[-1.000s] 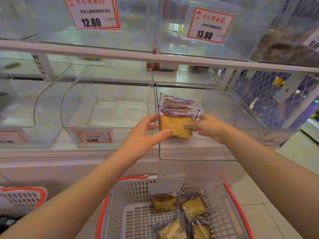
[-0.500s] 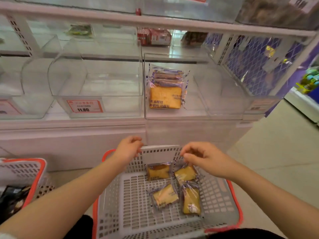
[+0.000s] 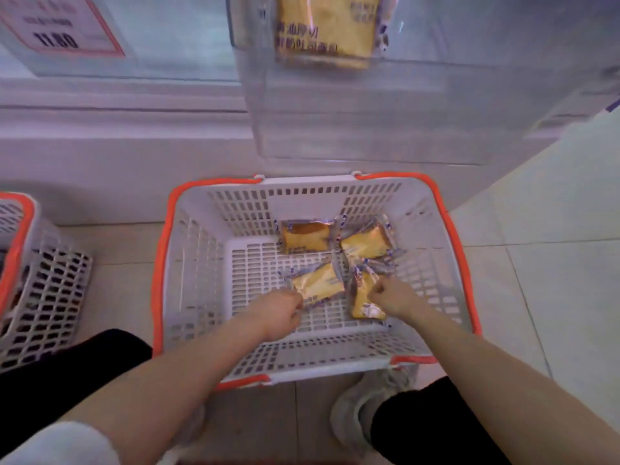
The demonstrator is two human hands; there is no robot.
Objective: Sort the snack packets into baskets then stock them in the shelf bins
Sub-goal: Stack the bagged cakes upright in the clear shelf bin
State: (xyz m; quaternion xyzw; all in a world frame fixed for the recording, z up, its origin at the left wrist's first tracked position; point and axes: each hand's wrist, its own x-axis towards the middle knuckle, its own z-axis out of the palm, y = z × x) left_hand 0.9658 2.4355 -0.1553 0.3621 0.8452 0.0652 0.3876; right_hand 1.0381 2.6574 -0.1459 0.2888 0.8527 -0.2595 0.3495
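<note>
A white basket with an orange rim point(image 3: 161, 250) stands on the floor below me with several yellow cake packets in it. My left hand point(image 3: 278, 313) pinches the near corner of one packet point(image 3: 318, 283) in the basket's middle. My right hand point(image 3: 396, 297) grips another packet point(image 3: 362, 300) lying just right of it. Two more packets point(image 3: 307, 235) point(image 3: 365, 245) lie against the far wall of the basket. Above, a stack of the same packets point(image 3: 325, 31) stands in a clear shelf bin point(image 3: 436, 45).
A second white basket with an orange rim point(image 3: 40, 290) sits on the floor at the left. A clear bin with an 11.80 price label point(image 3: 60, 28) is on the shelf at the upper left. My shoe point(image 3: 362, 404) and dark trouser legs are at the bottom.
I left the packet stack in the shelf bin, and both hands dropped into the basket. The view tilted down. Each hand now has hold of a packet.
</note>
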